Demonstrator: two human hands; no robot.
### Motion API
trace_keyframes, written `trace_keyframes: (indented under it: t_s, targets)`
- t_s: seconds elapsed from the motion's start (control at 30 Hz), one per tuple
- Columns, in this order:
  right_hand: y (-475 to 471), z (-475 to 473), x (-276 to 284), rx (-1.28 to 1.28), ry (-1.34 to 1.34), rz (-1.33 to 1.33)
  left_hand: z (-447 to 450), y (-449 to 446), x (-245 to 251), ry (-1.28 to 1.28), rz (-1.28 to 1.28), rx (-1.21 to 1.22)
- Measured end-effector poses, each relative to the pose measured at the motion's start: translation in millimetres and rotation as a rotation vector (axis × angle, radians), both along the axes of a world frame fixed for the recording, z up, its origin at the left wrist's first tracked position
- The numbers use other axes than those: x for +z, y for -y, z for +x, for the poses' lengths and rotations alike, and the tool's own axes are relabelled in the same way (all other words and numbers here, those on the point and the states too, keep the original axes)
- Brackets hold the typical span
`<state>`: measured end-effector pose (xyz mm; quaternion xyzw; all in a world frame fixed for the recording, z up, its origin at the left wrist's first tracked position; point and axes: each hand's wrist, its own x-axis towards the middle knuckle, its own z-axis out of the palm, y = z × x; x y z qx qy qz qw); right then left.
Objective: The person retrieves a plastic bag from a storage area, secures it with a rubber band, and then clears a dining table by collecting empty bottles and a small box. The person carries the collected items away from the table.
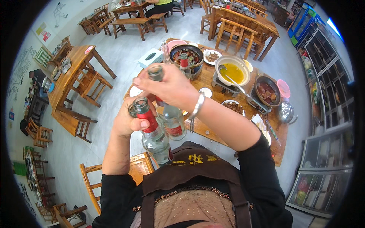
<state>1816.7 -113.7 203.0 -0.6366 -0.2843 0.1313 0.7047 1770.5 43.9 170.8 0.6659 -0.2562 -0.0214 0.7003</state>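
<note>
My left hand [125,116] grips a clear glass bottle [149,122] with a red neck label, its open mouth facing up. A second glass rim [132,110] shows beside that neck, within the same hand. Beyond it, my right hand [174,88], below a silver bracelet [197,106], closes around the neck of another clear bottle [155,73]. A clear bottle body with a red label [174,129] hangs beneath the hands; which neck it belongs to is hidden. Behind my right hand rises a red-necked bottle [184,61]; whether it is held or standing cannot be told.
The wooden table [208,128] bears a dark pot [186,55], a pale pot of yellow soup [233,72] with a ladle, and a pan of red stew [267,90]. A tissue box [150,57] sits at its left corner. A wooden chair [92,185] stands close by my left arm.
</note>
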Motion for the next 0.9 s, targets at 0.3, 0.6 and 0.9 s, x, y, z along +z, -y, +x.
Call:
trace_keyframes:
  t_s: [0.3,0.6,0.9]
  targets:
    - [-71,15,-28,0.053,0.484,-0.636,-19,-50,-30,-0.245,0.027,0.055]
    - [110,1,5,-0.344,0.505,-0.379,-33,-96,-41,-0.054,-0.021,0.266]
    - [228,-114,-177,-0.896,-0.112,-0.682,-48,-168,-58,0.011,-0.233,0.51]
